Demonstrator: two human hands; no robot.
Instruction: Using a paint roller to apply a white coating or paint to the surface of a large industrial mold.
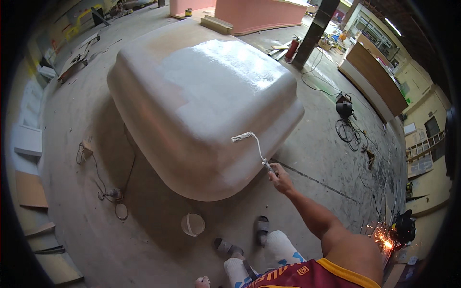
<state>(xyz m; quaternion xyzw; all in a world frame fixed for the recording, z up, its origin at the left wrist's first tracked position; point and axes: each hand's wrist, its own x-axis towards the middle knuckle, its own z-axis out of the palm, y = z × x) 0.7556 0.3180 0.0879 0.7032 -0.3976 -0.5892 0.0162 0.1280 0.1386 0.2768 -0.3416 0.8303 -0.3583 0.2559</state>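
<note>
Right hand: fingers closed around the handle of 1 paint roller. The roller sleeve lies forward and left of this grip, over the near right portion of the rounded form — contact cannot be confirmed. Sleeve long axis: roughly left to right. The right hand is nearer the form; the left hand sits at the lower edge — grip indeterminable.

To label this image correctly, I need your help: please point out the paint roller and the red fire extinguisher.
Paint roller [242, 137], head view: on its white sleeve.
Red fire extinguisher [292, 50], head view: middle of its cylinder.
</note>
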